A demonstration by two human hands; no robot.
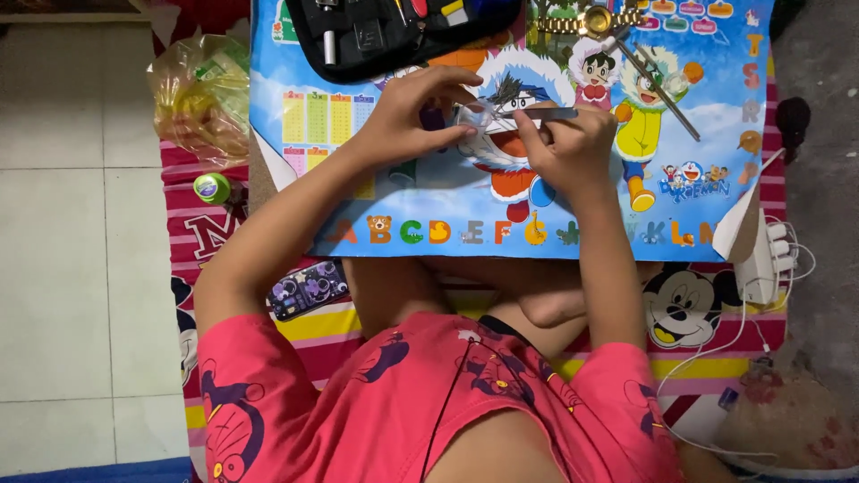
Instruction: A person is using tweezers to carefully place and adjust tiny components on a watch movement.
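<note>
Left hand [413, 121] pinches a small clear plastic piece [472, 116] steady while right hand [564, 143], fingers clamped on thin metal tweezers [546, 114], works at it; a fine, steady touch is needed.

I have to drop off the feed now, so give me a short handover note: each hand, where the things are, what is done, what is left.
Left hand: pinches a small clear part against the cartoon board.
Right hand: grips a slim metal tool, tip at the clear part.
Nearby: gold watch and a pair of thin metal rods at the board's top right; open black tool case at top; phone on the mat, lower left.
Done: cannot tell from this view.
Left: the part is in hand, with the tool on it.
</note>
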